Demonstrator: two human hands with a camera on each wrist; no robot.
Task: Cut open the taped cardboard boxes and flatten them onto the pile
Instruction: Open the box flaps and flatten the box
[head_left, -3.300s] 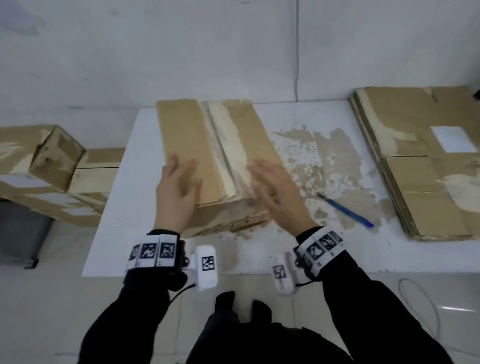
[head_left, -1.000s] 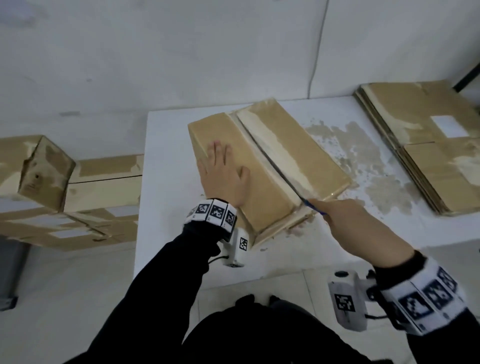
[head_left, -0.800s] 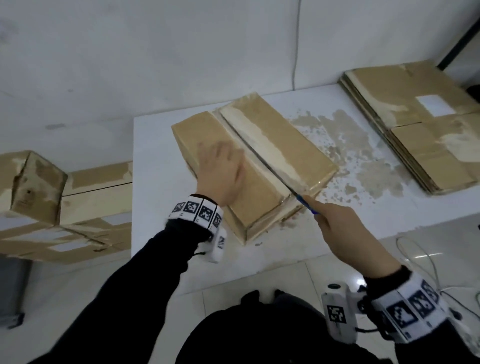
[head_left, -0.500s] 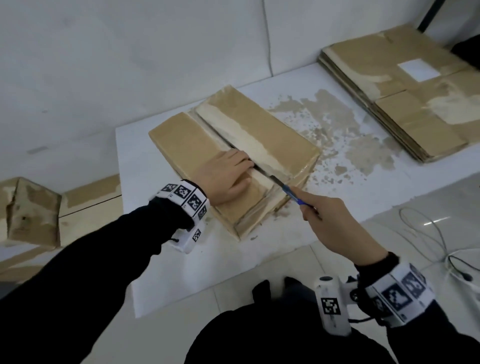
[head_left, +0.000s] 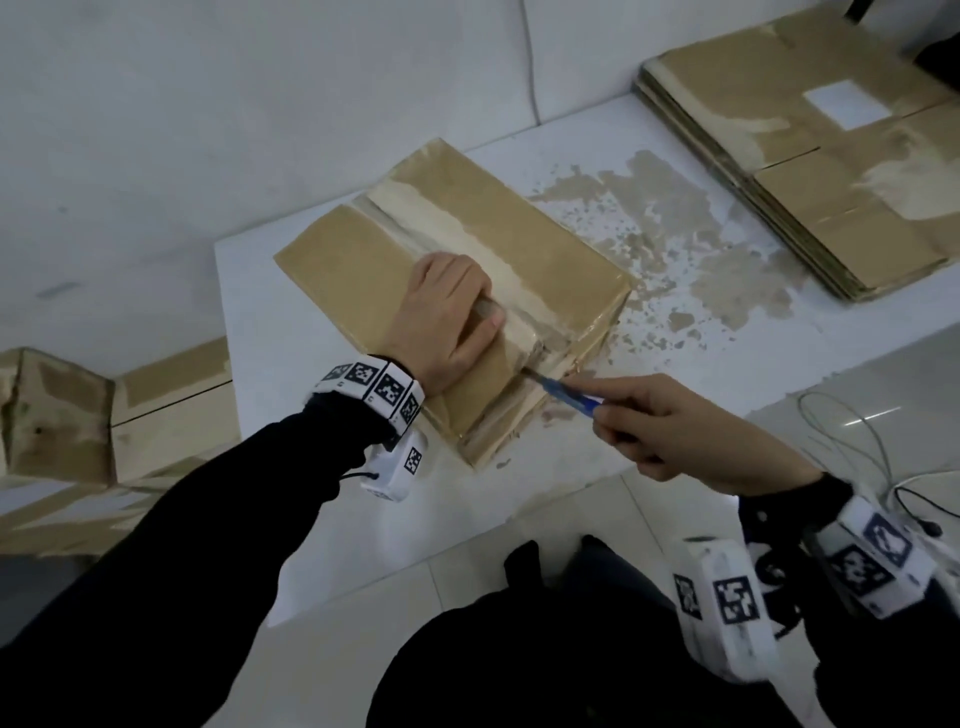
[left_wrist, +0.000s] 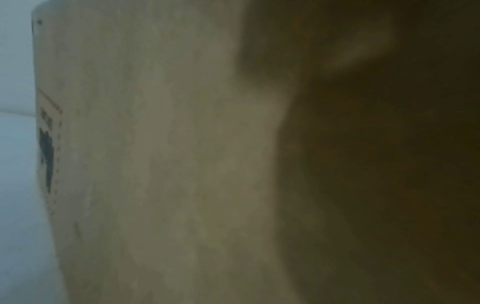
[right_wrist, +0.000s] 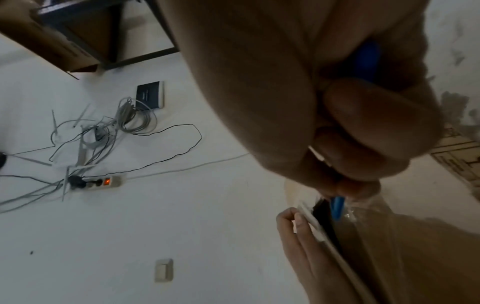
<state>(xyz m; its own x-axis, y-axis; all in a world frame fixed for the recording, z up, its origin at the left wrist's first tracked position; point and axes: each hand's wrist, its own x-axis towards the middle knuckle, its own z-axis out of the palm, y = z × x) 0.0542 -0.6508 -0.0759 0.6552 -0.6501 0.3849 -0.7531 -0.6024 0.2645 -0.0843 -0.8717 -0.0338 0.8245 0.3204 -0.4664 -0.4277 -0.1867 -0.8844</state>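
A taped brown cardboard box (head_left: 545, 249) lies on the white table (head_left: 260, 364). My left hand (head_left: 480, 314) curls its fingers into the middle seam and grips the edge of the left flap (head_left: 343, 280). My right hand (head_left: 610, 415) grips a blue knife (head_left: 569, 396), whose blade sits at the near end of the seam. In the right wrist view the knife (right_wrist: 337, 207) enters the dark gap beside the left hand's fingers (right_wrist: 293, 236). The left wrist view shows only blurred cardboard (left_wrist: 155, 164).
A pile of flattened cardboard (head_left: 831, 171) lies at the table's back right. More taped boxes (head_left: 78, 415) stand off the table's left side. Torn paper residue (head_left: 675, 234) marks the tabletop. Cables (head_left: 857, 447) and a power strip (right_wrist: 103, 182) lie on the floor at the right.
My left hand went from lying flat on the left flap to gripping its edge at the seam. The knife has travelled along the seam to the box's near end.
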